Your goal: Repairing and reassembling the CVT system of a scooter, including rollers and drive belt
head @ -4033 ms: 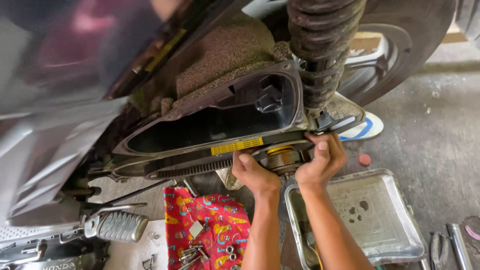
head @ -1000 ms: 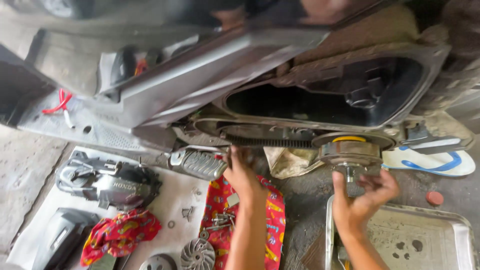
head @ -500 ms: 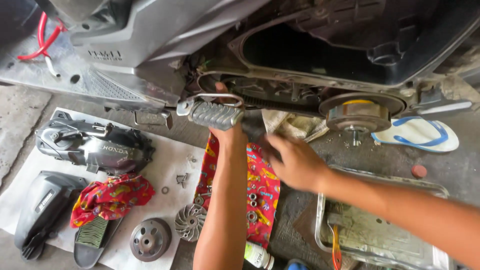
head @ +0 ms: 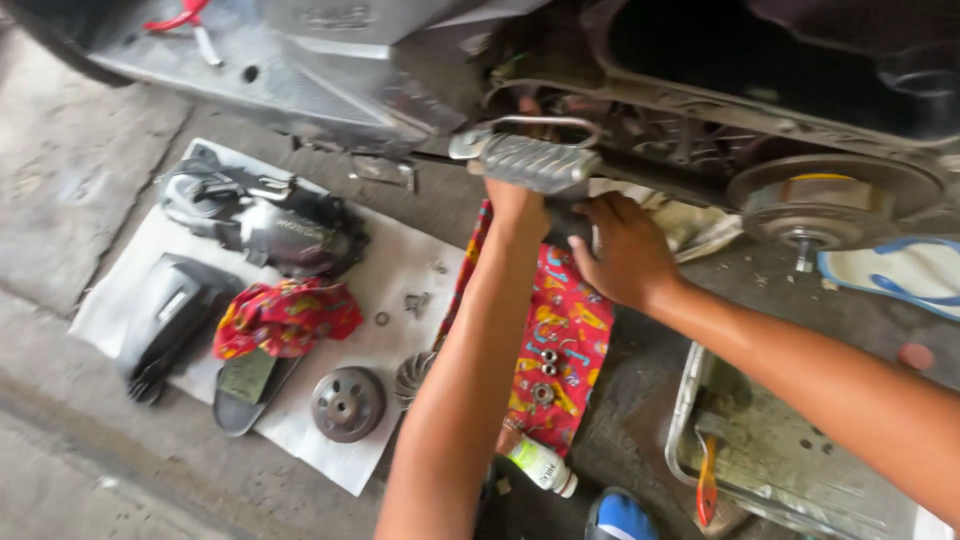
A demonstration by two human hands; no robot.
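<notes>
Just above the fingers [head: 530, 200], a ribbed, dull metal footrest [head: 535, 162]; below them, printed red cloth [head: 560, 330]; rough concrete floor [head: 60, 180]; white paper sheet [head: 400, 270].

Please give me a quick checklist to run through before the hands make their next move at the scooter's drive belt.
1. Left hand up at the ribbed metal footpeg: ok.
2. Right hand on the dark belt: ok, exact grip cannot tell.
3. Rear pulley exposed: ok.
4. Loose nuts kept on the red patterned cloth: ok.
5. Metal tray within reach: ok.
6. Belt condition: cannot tell.
</notes>
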